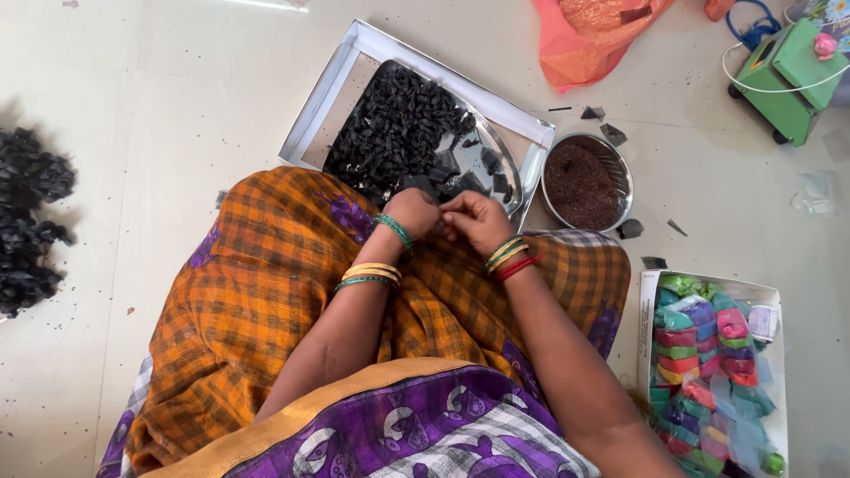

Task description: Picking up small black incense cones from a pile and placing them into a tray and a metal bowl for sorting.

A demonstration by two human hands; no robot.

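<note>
**A:** Where are the hands?

**B:** Both are together over the lap, just at the near edge of the steel tray (pixel 522 173). The left hand (pixel 413 212) is curled nearly closed, knuckles up, and the right hand (pixel 478 219) is bent in toward it, fingertips meeting the left one's.

**A:** Holding anything?

**B:** Something small and dark seems to sit between the fingertips (it is mostly hidden by the fingers, so I cannot tell what it is or which hand has the firmer hold).

**A:** And the tray?

**B:** It lies on a shallow white box lid (pixel 329 84) on the floor, and carries a heap of small black rolled pieces (pixel 398 124) on its left part, with a few flat dark squares (pixel 460 181) nearer the hands.

**A:** What else is around?

**B:** Just right of the tray stands a round steel bowl (pixel 618 159) of dark brown grains. Farther right, near the knee, is a white box (pixel 768 294) packed with bright coloured packets (pixel 699 372). At the far left lies a pile of black clumps (pixel 27 221), well apart from the hands. At the top are an orange plastic bag (pixel 589 35) and a small green machine (pixel 788 66).

**A:** The wrists?

**B:** Green and gold bangles on both, with red ones on the right.
</note>
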